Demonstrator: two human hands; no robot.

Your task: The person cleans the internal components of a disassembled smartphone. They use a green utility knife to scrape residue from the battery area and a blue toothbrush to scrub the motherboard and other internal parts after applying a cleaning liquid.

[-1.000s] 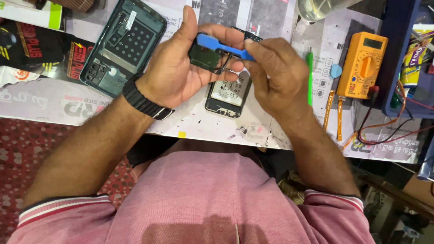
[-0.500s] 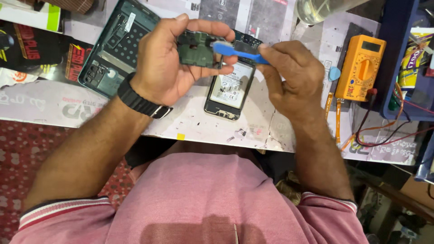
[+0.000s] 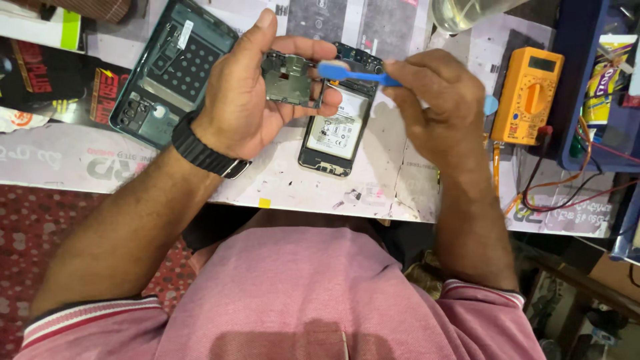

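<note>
My left hand (image 3: 250,100) holds a small grey-green circuit board (image 3: 288,80) between thumb and fingers, above the bench. My right hand (image 3: 437,110) grips a blue plastic pry tool (image 3: 350,72), its flat tip pointing left at the board's upper right edge. Below and between the hands lies an opened phone (image 3: 335,127) on the bench, its white-labelled battery showing. A black watch sits on my left wrist.
A teal phone back cover (image 3: 167,70) lies left of my left hand. An orange multimeter (image 3: 527,93) with red and black leads (image 3: 567,180) stands at the right, beside a blue tray (image 3: 587,87). The bench edge (image 3: 320,203) runs along my pink shirt.
Both hands have drifted apart and slightly up. The board has turned in my left hand so its face shows. The pry tool's tip has moved from over the board to its right edge.
</note>
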